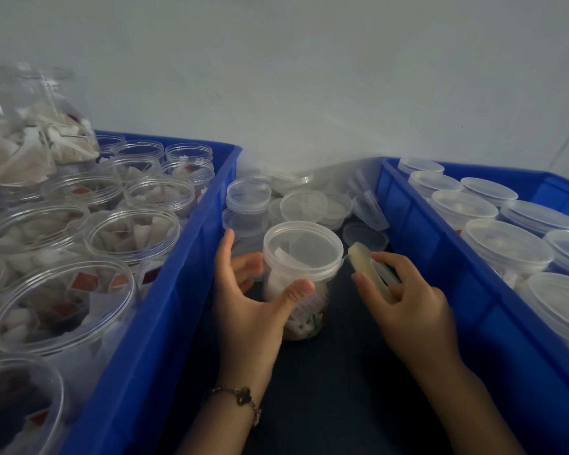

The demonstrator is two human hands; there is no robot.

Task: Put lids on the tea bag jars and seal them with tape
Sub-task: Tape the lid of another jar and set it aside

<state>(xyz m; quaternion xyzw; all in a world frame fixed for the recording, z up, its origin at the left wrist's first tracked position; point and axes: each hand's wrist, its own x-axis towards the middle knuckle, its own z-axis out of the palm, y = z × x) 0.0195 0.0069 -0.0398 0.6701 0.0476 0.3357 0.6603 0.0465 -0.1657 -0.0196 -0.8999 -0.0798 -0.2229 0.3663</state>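
A clear jar of tea bags (301,290) stands on the dark surface between two blue crates, with a translucent lid (303,249) on its mouth. My left hand (250,303) cups the jar, thumb on its front and fingers spread behind it. To the jar's right, my right hand (404,300) holds a roll of clear tape (367,267) close to the lid's rim. A thin strip of tape seems to run from the roll to the rim.
The left blue crate (165,290) holds several uncapped jars of tea bags (132,231). Several capped jars (506,247) fill the right blue crate (447,264). Loose lids (304,205) are piled behind the jar against the white wall.
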